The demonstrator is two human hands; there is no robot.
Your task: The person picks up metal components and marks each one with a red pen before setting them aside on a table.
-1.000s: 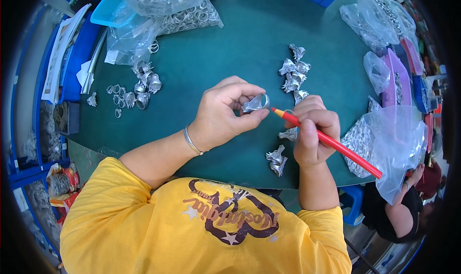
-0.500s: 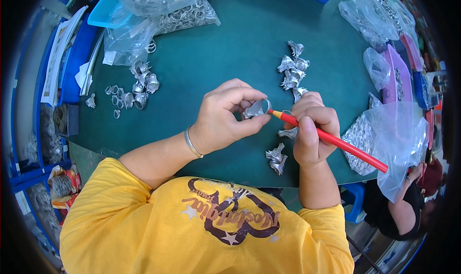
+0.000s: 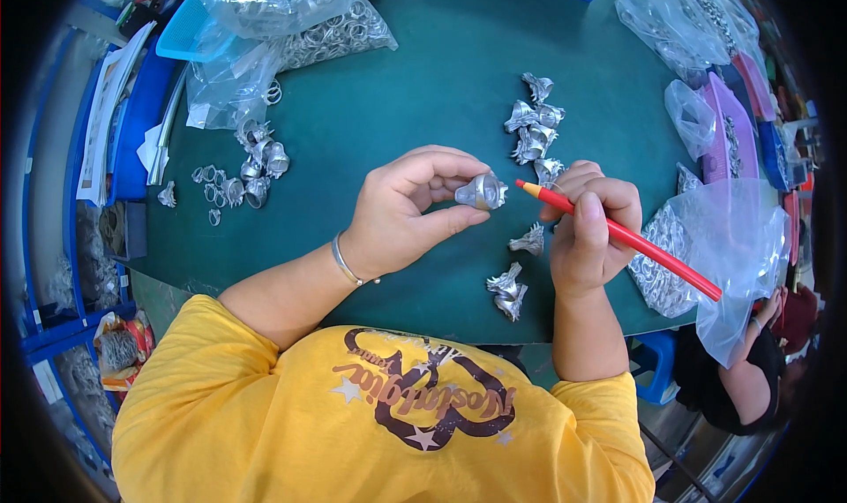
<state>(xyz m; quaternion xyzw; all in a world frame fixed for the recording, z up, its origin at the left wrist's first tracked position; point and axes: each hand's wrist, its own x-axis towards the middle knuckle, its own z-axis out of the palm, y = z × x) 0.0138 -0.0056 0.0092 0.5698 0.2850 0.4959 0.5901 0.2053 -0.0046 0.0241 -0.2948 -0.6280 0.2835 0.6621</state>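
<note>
The left hand (image 3: 401,205) grips a silver metal piece with a smooth rounded body and a frilled, spiky end (image 3: 484,191) between thumb and fingertips, above the middle of the smooth, dark green tabletop (image 3: 397,97), its jagged end turned to the right. To its right, the right hand (image 3: 595,225) has its fingers closed around a slim red pencil with a yellow collar and a red point (image 3: 657,251), slanting from near right to far left; the point sits just beside the metal piece, apart from it. Beyond the right hand lies a loose cluster of similar frilled silver castings (image 3: 534,141), while a single crumpled-looking silver casting (image 3: 528,239) and a knobbly silver clump (image 3: 507,292) lie nearer, between the hands. On the left, a heap of shiny, wide-banded silver pieces (image 3: 263,161) sits beside small thin silver rings (image 3: 209,175). A glossy clear plastic bag packed with metal rings (image 3: 344,37) slumps at far left, next to a light-blue plastic basket (image 3: 181,37). At right, a crinkled clear bag of silvery pieces (image 3: 663,269) lies nearer than a long purple plastic bin (image 3: 744,132).
</note>
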